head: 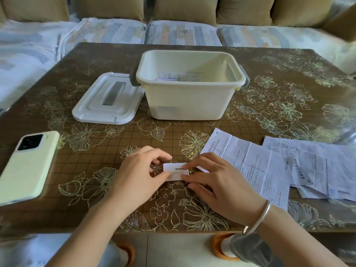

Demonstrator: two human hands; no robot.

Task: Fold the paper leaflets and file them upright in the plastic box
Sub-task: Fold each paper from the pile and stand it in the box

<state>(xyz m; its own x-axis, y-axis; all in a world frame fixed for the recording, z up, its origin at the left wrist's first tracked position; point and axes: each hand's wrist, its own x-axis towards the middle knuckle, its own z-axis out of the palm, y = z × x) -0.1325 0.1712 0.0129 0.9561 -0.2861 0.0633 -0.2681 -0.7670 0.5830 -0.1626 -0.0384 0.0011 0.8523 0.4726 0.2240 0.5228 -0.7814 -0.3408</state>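
Note:
A small folded white leaflet (175, 171) lies on the table near its front edge, pinched from both sides. My left hand (137, 175) grips its left end with thumb and fingers. My right hand (217, 183) presses and holds its right end, hiding that part. Behind it stands the cream plastic box (189, 101), open, with a few folded leaflets (180, 76) inside against the far wall. Unfolded printed leaflets (269, 166) lie spread at the right.
The box's white lid (107, 100) lies flat to the left of the box. A pale green phone (27, 166) rests at the table's left front. The brown floral table (96, 155) ends close to my body; a sofa runs behind it.

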